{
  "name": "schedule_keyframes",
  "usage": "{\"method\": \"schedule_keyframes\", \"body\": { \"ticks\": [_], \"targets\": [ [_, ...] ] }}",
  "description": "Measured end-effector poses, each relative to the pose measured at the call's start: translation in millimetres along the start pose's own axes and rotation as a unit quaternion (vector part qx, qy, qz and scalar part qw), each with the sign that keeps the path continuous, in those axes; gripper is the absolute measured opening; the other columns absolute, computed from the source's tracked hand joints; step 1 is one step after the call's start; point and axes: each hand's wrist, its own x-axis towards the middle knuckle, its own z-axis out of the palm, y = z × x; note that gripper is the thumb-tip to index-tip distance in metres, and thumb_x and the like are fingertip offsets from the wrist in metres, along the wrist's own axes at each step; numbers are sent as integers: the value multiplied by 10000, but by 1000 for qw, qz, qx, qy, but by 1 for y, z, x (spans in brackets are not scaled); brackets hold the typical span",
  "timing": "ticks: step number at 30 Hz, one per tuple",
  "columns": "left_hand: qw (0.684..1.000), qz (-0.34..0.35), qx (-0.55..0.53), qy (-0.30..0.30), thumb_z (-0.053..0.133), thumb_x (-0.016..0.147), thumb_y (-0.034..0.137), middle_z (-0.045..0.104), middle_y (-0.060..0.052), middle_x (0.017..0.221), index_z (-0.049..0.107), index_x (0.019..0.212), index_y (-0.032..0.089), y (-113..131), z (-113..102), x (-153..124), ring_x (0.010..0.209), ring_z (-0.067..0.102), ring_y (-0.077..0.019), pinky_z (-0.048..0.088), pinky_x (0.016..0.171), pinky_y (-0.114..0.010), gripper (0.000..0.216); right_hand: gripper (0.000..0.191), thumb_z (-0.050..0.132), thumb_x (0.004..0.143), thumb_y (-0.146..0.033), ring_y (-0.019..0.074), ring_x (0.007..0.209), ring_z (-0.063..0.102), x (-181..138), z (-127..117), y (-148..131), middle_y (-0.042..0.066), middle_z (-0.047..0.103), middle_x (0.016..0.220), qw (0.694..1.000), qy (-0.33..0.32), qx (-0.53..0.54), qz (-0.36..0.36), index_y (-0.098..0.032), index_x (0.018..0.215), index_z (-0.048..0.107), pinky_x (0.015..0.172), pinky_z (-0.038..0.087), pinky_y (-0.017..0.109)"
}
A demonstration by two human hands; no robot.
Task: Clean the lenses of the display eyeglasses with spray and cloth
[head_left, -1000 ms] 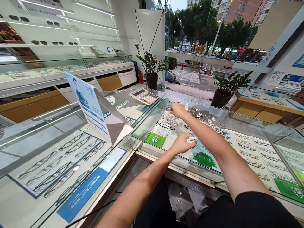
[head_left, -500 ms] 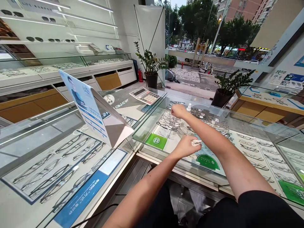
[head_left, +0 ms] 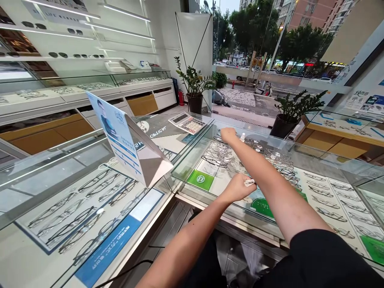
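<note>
My left hand (head_left: 237, 187) hovers over the glass display counter (head_left: 192, 158), fingers pinched on a small white wad (head_left: 249, 183) that looks like tissue or cloth. My right hand (head_left: 228, 135) is stretched far across the counter top, fingers curled, next to a small white bottle (head_left: 242, 137). Whether it holds anything is hidden. Several eyeglass frames (head_left: 213, 160) lie under the glass between the two hands, near a green brand tag (head_left: 201, 179).
A tilted printed sign stand (head_left: 120, 138) rises at the left on another showcase of glasses (head_left: 72, 224). A calculator (head_left: 187, 122) sits at the far corner. Two potted plants (head_left: 194, 86) (head_left: 289, 112) stand by the street window. Wall shelves (head_left: 75, 56) line the left.
My right hand has reached a little farther across the glass toward the small bottle. My left hand has stayed in place with the white wad. The view has shifted slightly.
</note>
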Motion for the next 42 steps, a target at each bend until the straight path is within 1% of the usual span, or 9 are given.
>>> {"method": "schedule_keyframes", "body": {
  "ticks": [5,9,11,15,20,25,29,34,42],
  "targets": [
    [1000,-8,15,5,568,768,256,359,37,570,407,585,189,-1,1,3,578,338,-101,213,556,-276,253,450,617,860,-24,362,1190,750,-10,-28,-10,268,759,1295,999,16,27,-3,-60,1291,743,949,593,397],
    [999,-24,16,18,572,784,302,352,44,533,365,567,200,-2,3,6,542,322,-93,196,540,-267,317,325,634,893,-112,312,1085,770,-44,-67,-7,186,814,1184,995,70,62,-27,-151,1174,792,850,580,330],
    [999,-34,15,24,586,792,352,363,47,524,375,565,203,-3,5,7,530,323,-93,203,533,-258,344,283,603,917,-139,270,1040,767,-72,-84,5,122,832,1127,990,105,85,-37,-212,1105,801,813,556,304],
    [998,-44,15,40,602,806,454,361,54,522,395,589,213,1,9,7,514,326,-97,233,527,-248,385,153,642,876,-173,207,794,738,-140,-95,56,23,792,697,952,150,264,-31,-226,909,781,728,499,275],
    [994,40,27,102,637,812,534,291,53,551,352,573,217,40,4,28,545,269,-93,209,554,-258,489,108,664,891,-301,166,564,659,-218,-53,150,4,791,698,873,185,452,14,-222,918,733,591,479,273],
    [978,140,71,137,635,865,511,310,47,541,356,575,213,85,5,97,541,274,-99,211,566,-272,501,162,669,908,-375,205,684,742,-254,6,214,26,803,793,814,318,485,33,-234,976,710,631,529,300],
    [967,182,117,134,596,921,495,496,6,566,531,597,185,81,28,145,592,445,-138,317,616,-271,453,165,611,969,-356,227,822,774,-257,36,227,40,818,914,825,395,403,34,-251,1033,721,748,545,334],
    [966,182,74,165,630,919,502,632,-21,715,672,757,167,54,45,156,689,518,-153,387,669,-263,374,215,543,1036,-348,227,838,766,-258,58,227,43,823,1005,838,426,340,18,-268,1124,721,725,533,330],
    [997,-33,-54,50,783,777,623,486,40,611,741,972,168,53,32,153,481,375,-88,249,468,-234,496,247,496,1071,-279,228,866,761,-262,59,212,49,831,1067,861,434,263,-22,-256,1195,708,722,523,332]
  ]
}}
